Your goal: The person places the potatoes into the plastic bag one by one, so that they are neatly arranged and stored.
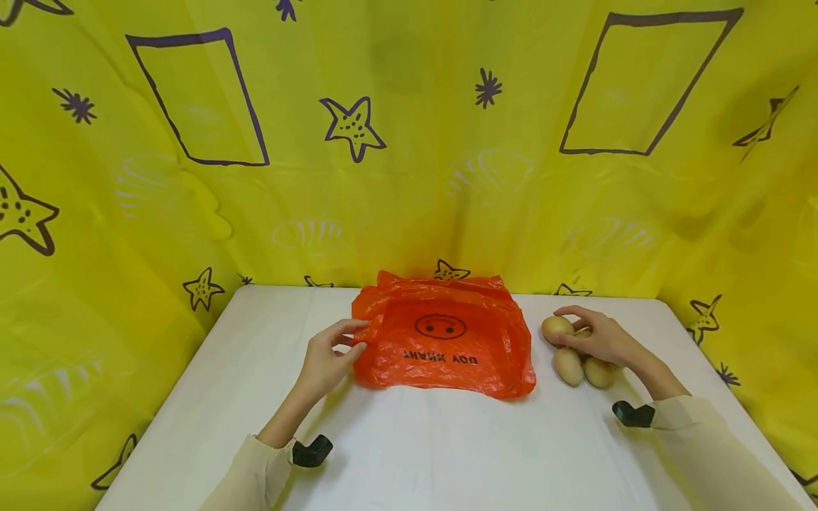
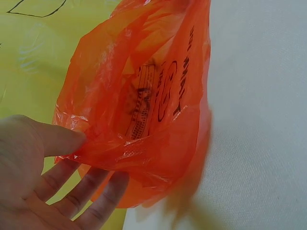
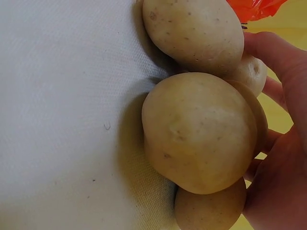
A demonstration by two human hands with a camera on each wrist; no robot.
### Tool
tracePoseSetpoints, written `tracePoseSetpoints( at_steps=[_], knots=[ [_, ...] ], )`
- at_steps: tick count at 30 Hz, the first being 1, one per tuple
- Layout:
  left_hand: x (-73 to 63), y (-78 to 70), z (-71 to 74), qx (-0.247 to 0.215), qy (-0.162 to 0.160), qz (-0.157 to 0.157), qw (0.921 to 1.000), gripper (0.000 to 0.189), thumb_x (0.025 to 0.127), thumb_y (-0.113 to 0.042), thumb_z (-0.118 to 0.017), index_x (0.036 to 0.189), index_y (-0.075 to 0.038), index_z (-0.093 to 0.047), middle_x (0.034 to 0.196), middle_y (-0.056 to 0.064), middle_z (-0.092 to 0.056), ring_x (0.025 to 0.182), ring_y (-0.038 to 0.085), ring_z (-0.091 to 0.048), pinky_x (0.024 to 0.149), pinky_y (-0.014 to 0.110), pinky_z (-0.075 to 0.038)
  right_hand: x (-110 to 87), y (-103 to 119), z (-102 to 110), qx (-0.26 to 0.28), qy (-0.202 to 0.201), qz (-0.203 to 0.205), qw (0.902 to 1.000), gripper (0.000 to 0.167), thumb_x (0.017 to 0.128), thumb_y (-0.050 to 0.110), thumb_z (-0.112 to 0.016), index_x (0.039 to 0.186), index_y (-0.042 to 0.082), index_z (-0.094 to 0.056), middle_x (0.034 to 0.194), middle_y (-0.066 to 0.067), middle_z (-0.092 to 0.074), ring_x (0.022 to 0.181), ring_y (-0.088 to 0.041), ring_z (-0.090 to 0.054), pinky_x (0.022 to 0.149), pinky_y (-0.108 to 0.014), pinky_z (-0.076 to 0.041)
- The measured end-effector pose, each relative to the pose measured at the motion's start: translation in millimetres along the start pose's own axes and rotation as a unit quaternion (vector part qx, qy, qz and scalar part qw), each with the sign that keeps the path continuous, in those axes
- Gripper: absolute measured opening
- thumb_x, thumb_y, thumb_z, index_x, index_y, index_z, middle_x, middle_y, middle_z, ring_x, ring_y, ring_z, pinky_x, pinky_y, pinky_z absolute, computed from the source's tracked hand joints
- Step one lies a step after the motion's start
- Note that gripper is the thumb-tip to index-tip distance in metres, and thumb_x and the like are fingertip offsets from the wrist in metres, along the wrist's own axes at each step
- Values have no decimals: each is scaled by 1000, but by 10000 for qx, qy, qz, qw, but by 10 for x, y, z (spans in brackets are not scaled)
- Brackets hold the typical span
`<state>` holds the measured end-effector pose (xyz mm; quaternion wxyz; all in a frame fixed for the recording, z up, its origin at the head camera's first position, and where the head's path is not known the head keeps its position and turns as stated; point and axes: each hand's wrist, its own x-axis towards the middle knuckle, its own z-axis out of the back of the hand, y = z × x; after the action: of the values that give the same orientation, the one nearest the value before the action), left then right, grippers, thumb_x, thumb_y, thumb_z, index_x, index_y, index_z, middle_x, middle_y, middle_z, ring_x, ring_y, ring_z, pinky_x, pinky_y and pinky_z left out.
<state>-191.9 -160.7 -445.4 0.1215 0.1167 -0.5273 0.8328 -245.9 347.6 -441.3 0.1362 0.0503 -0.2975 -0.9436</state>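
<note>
A red plastic bag [image 1: 441, 355] with a printed smiley and black lettering lies on the table, its mouth held apart at the left. My left hand [image 1: 329, 358] pinches the bag's left edge between thumb and fingers. In the left wrist view, the bag's inside [image 2: 139, 96] shows, with print on the film. To the right of the bag is a cluster of several potatoes [image 3: 199, 132]. My right hand [image 1: 594, 337] reaches over them and grips the far-left potato [image 1: 554, 327] between thumb and fingers. Two nearer potatoes [image 1: 568, 367] sit just below that hand.
A white table [image 1: 434, 454] extends under everything, up to a yellow patterned curtain [image 1: 409, 199] at the back and sides. Each wrist wears a black camera mount, one at the left cuff [image 1: 312, 451] and one at the right [image 1: 633, 414].
</note>
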Motion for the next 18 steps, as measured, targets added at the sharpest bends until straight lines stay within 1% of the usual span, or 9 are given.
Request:
tracePoseSetpoints(
  at_steps=[4, 8, 14, 18],
  knots=[
    [-3, -16, 20, -13, 30, 145, 9999, 30, 90, 2, -74, 118, -10, -74, 115, 8, -72, 91, 26, -70, 66, 25, -59, 1, 19, 8, -5, -39, 67, 10000, 54, 93, 36, -76, 138, 9, -59, 112, -20, -71, 102, -36, -66, 84, -50, -51],
    [-6, -12, 30, -46, 13, 155, 9999, 31, 90, 3, -74, 118, -9, -74, 113, 8, -73, 91, 27, -70, 69, 27, -60, 12, 36, 18, 49, -30, 98, 9999, 52, 93, 35, -77, 136, 10, -60, 110, -19, -71, 101, -34, -66, 82, -45, -51],
    [-4, 8, 17, -31, 28, 118, 9999, 31, 89, 5, -74, 118, -7, -74, 111, 8, -72, 91, 26, -70, 79, 39, -61, 19, 48, 33, 141, -25, 208, 9997, 49, 91, 32, -79, 132, 10, -62, 108, -17, -72, 96, -31, -67, 79, -42, -52],
    [-2, 9, 10, -47, 20, 113, 9999, 32, 88, 6, -75, 118, -7, -74, 110, 9, -73, 92, 27, -70, 81, 42, -61, 29, 58, 52, 165, 45, 245, 9996, 48, 92, 30, -79, 131, 10, -62, 108, -17, -72, 93, -29, -67, 77, -39, -53]
  ],
)
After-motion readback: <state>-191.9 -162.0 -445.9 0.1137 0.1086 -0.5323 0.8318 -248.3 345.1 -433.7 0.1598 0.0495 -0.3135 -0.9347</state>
